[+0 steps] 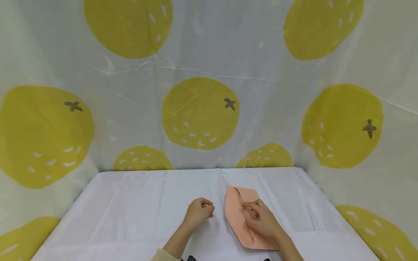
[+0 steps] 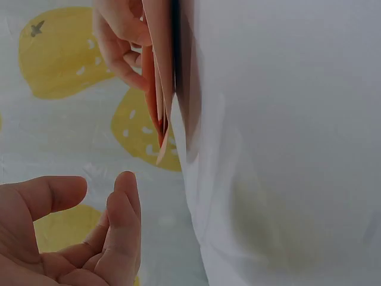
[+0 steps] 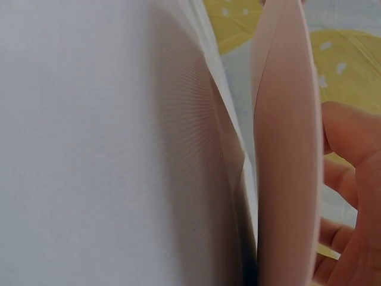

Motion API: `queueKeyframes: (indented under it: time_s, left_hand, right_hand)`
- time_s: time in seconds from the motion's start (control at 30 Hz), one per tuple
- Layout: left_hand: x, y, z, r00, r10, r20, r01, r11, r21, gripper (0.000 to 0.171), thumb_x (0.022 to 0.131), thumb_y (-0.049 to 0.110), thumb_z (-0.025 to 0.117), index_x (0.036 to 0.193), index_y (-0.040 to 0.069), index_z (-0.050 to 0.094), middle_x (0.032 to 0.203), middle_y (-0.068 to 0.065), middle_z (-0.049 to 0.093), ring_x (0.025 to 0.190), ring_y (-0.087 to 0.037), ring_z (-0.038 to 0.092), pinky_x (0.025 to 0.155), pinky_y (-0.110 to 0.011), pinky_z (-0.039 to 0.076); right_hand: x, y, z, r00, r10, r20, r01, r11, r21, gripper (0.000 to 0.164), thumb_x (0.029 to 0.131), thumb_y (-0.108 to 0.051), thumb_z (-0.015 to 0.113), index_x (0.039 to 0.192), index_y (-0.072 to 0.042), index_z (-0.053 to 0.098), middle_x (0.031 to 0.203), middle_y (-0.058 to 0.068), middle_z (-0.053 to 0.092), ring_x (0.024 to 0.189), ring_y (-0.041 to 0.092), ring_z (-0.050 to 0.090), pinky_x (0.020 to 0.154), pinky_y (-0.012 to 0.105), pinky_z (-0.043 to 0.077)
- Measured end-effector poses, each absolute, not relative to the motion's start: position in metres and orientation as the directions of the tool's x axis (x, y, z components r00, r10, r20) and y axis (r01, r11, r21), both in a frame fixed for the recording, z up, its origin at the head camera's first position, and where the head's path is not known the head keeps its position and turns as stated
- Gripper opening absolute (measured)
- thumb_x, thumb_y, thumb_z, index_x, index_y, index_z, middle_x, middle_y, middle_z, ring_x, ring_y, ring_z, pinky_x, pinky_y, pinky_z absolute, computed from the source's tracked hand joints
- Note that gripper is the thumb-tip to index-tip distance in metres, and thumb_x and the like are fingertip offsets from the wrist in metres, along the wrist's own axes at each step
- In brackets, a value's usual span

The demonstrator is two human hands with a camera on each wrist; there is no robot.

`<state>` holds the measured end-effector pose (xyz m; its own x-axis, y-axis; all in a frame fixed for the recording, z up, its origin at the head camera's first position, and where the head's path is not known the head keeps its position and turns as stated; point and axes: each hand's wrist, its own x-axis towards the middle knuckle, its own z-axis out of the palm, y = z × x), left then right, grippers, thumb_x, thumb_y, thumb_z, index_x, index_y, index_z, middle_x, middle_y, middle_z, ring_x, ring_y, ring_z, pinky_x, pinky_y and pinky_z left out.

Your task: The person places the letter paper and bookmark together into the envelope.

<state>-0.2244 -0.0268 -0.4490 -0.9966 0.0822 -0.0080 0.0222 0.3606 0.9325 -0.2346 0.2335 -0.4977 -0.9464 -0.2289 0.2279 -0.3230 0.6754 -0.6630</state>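
Note:
A salmon-pink paper envelope point(image 1: 234, 214) lies aslant on the white-covered table, its pointed flap spread to the left. My right hand point(image 1: 263, 220) is over it, thumb and forefinger pinching the edge of its mouth. A narrow pale strip shows along that opening. From the left wrist, the envelope point(image 2: 159, 36) appears edge-on with its mouth slightly parted. In the right wrist view the envelope point(image 3: 286, 155) hides part of the fingers. To the left, my left hand point(image 1: 198, 212) hovers with nothing in it, thumb and loosely bent fingers apart.
White cloth point(image 1: 130, 206) with soft creases covers the table. A pale curtain point(image 1: 267, 108) printed with big yellow fruit rises behind the back edge and along both sides.

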Motion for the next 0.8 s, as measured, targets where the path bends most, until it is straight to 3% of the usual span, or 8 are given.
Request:
queueKeyframes:
  time_s: [0.8]
  left_hand:
    - [-0.220,-0.111,-0.451,-0.999,-0.012,-0.032,-0.034,0.440,0.898,0.022,0.090,0.014,0.062,0.104,-0.003,0.065,0.085,-0.008,0.068,0.072,-0.014,0.064,0.067,-0.033,0.051]
  right_hand:
    - [-0.241,0.250,-0.495,-0.949,-0.259,0.182,-0.316,0.759,-0.570,0.046,0.074,-0.023,0.074,0.119,-0.022,0.067,0.092,-0.005,0.044,0.075,0.010,0.041,0.063,0.025,0.036]
